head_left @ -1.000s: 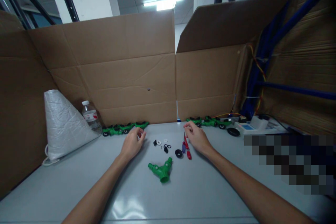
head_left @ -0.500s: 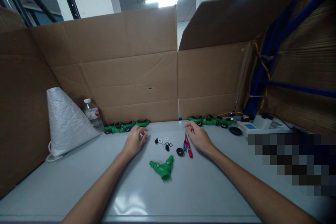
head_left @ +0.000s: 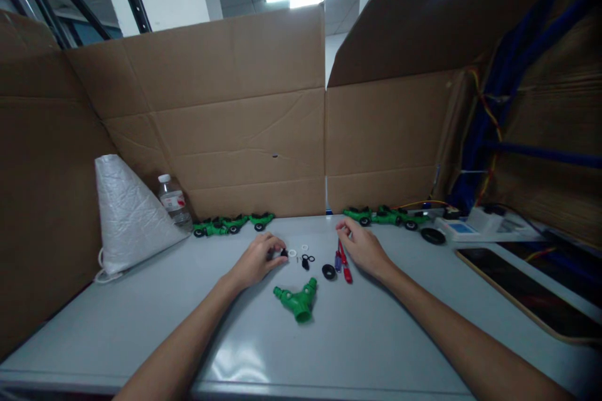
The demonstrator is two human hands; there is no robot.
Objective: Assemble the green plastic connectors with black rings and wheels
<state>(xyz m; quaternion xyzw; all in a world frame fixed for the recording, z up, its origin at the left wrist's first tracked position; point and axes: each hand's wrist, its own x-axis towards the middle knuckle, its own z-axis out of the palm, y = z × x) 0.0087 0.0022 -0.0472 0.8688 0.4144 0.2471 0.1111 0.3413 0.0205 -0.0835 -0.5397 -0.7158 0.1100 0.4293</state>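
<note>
My left hand [head_left: 260, 259] has its thumb and fingers closed round a small black part [head_left: 283, 253], left of a white ring [head_left: 292, 253]. Farther right, my right hand [head_left: 361, 247] rests on the table with its fingers curled together and nothing visible in them, beside the shafts of a red screwdriver [head_left: 347, 274] and a purple one [head_left: 338, 261]. A black ring [head_left: 328, 272] lies left of their handles. Between my forearms sits a green Y-shaped piece [head_left: 300, 303]. Black rings [head_left: 311, 258] and another small black part [head_left: 305, 263] lie between my hands.
Green toy cars [head_left: 221, 225] and more green cars [head_left: 386, 217] line the cardboard wall [head_left: 244, 138]. A silvery bag [head_left: 134, 219] and a bottle [head_left: 174, 202] stand left. At right are a black ring [head_left: 433, 236], a power strip [head_left: 463, 230] and a phone [head_left: 527, 291].
My left hand has moved right and closed on the small black part. The right hand keeps its place beside the screwdrivers. The view has shifted slightly.
</note>
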